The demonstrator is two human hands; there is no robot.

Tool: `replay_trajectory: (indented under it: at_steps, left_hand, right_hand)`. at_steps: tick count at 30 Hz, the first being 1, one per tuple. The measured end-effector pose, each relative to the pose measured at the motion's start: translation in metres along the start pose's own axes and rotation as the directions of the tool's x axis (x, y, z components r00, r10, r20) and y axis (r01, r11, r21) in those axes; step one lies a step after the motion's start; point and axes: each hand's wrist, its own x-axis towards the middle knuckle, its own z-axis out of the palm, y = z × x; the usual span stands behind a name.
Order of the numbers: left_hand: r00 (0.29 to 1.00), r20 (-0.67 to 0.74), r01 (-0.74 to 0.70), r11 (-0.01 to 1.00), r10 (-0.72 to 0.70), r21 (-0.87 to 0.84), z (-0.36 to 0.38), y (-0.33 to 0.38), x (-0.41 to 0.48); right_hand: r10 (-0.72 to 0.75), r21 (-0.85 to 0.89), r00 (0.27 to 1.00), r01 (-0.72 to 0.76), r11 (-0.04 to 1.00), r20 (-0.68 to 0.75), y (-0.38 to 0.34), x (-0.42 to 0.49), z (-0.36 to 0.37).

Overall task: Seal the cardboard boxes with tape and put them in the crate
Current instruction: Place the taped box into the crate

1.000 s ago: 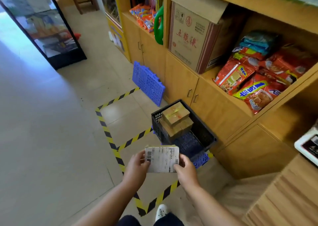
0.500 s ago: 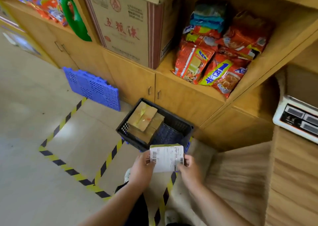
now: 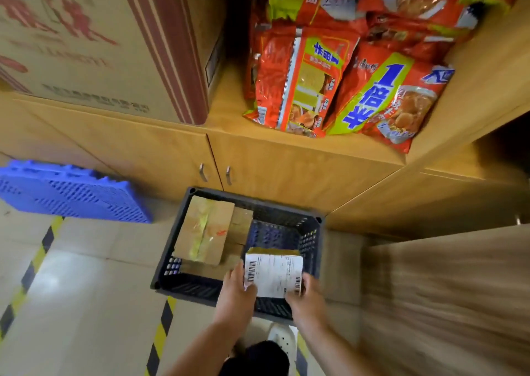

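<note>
Head view shows both hands, left hand [image 3: 239, 291] and right hand [image 3: 305, 297], gripping a labelled box [image 3: 274, 275] over the dark crate [image 3: 183, 285], apparently sealed, so next comes lowering it beside the stacked boxes [image 3: 205, 232].

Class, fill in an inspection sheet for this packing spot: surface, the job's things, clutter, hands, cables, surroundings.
Surface: tiled floor marked with yellow-black striped tape.
Job's things: dark crate on the floor, with taped boxes stacked in its left part; labelled box held over its right part.
Clutter: blue plastic panel beside the cupboard.
Hands: left hand and right hand grip the labelled box's sides.
Cables: nothing seen.
Surroundings: large carton and noodle packets on the shelf above the cupboard.
</note>
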Motion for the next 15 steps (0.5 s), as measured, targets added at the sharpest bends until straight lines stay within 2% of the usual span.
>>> replay_trajectory:
  at_steps: [5, 12, 15]
  left_hand:
    - [0.995, 0.007, -0.097, 0.994, 0.097, 0.042, 0.046, -0.041, 0.107]
    - [0.994, -0.024, -0.101, 0.989, 0.104, 0.108, 0.114, -0.100, 0.244]
    - [0.990, -0.008, -0.136, 0.971, 0.140, 0.197, 0.136, -0.125, 0.285]
  right_hand:
    - [0.010, 0.042, 1.000, -0.010, 0.999, -0.013, 0.035, 0.109, 0.041]
    - [0.001, 0.130, 1.000, 0.001, 0.991, -0.015, 0.089, 0.249, 0.092]
    - [-0.026, 0.134, 1.000, 0.027, 0.991, -0.009, 0.104, 0.293, 0.109]
